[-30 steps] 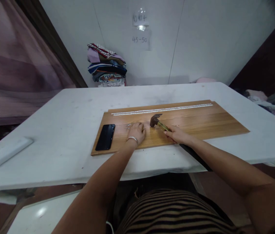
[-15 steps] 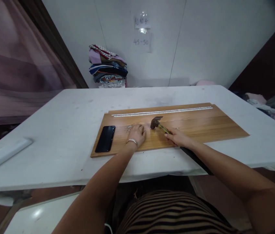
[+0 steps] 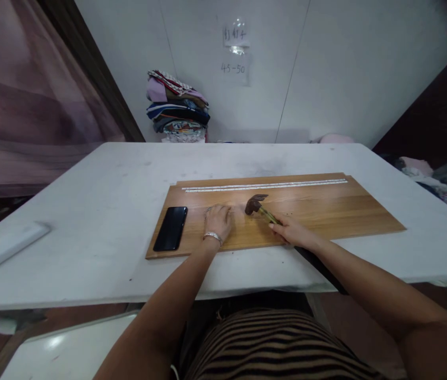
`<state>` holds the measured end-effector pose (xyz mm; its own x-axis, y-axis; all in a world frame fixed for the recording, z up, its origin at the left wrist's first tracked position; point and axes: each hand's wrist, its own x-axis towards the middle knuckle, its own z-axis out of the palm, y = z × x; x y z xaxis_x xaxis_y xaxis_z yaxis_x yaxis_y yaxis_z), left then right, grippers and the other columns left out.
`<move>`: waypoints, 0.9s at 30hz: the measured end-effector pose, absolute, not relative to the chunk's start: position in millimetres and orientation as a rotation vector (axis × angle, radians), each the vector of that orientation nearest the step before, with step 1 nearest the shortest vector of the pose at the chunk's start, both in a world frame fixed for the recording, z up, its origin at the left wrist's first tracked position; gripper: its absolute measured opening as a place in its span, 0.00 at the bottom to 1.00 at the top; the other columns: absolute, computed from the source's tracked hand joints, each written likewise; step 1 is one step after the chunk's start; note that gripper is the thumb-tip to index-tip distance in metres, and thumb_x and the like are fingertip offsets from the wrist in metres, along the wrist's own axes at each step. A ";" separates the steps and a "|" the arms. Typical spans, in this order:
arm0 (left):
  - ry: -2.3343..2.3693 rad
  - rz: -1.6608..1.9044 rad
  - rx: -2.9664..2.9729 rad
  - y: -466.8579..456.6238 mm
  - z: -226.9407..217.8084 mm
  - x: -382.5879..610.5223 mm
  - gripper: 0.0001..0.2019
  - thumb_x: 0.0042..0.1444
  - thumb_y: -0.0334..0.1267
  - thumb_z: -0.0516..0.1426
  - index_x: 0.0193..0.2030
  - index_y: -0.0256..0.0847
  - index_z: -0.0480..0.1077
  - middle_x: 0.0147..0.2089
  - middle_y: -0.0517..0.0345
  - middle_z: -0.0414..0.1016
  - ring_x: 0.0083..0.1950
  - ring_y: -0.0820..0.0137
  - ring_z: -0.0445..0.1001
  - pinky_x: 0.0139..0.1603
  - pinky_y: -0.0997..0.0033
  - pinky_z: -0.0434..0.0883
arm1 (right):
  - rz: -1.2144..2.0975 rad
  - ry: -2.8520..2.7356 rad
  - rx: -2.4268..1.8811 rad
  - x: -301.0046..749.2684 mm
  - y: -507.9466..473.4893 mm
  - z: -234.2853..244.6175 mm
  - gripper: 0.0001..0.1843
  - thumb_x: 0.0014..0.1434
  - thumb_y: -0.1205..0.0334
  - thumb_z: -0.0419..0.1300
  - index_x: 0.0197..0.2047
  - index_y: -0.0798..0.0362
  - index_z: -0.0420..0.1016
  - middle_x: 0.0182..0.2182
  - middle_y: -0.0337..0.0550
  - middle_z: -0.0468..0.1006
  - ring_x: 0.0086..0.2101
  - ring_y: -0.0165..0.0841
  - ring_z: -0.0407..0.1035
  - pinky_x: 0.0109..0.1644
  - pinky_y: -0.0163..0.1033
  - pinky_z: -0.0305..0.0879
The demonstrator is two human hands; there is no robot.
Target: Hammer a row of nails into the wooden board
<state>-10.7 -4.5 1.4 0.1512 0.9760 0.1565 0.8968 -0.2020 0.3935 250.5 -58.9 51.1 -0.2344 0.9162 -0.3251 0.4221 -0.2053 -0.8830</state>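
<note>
My left hand (image 3: 218,220), with a silver bracelet at its wrist, rests low on a wood-grain board (image 3: 326,208). Its fingers reach forward, slightly bent and loosely apart, over a few thin metal nails (image 3: 208,209) that it partly covers. No held nail can be made out. My right hand (image 3: 291,230) is wrapped around the handle of a claw hammer (image 3: 254,205). The dark hammer head is just right of my left hand, its claw pointing away to the right. The dark grip end passes under my right forearm.
A black phone (image 3: 171,228) lies on the board's left end, and two white measuring strips (image 3: 266,185) run along its far side. The board sits on a white-covered table (image 3: 88,211). A white plastic piece (image 3: 9,248) is at left; folded clothes (image 3: 178,108) are stacked beyond.
My left hand has shifted slightly left, over the nails that showed beside it before. My right hand and the hammer hold nearly the same place. The view has tilted slightly.
</note>
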 end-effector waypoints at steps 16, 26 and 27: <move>2.071 1.076 1.522 -4.4 0.8 -78.7 0.11 0.67 0.34 0.58 0.48 0.40 0.84 0.48 0.50 0.86 0.47 0.63 0.83 0.55 0.64 0.79 | 1.474 -1.594 -1.519 261.4 -59.6 31.8 0.21 0.56 0.39 0.65 0.40 0.45 0.68 0.18 0.29 0.64 0.16 0.28 0.53 0.21 0.37 0.48; 1.970 0.312 2.172 17.7 23.1 -47.3 0.12 0.70 0.37 0.59 0.47 0.42 0.86 0.51 0.45 0.86 0.56 0.58 0.82 0.61 0.61 0.76 | 1.448 -1.567 -1.519 255.8 -64.3 33.2 0.23 0.54 0.36 0.63 0.38 0.45 0.66 0.17 0.28 0.64 0.16 0.27 0.54 0.22 0.36 0.52; 1.979 0.227 2.203 20.7 25.4 -44.4 0.13 0.70 0.36 0.58 0.47 0.41 0.86 0.51 0.43 0.86 0.57 0.57 0.83 0.61 0.60 0.76 | 1.443 -1.551 -1.513 256.2 -64.9 34.3 0.23 0.54 0.36 0.64 0.38 0.45 0.66 0.18 0.28 0.65 0.16 0.27 0.54 0.22 0.36 0.52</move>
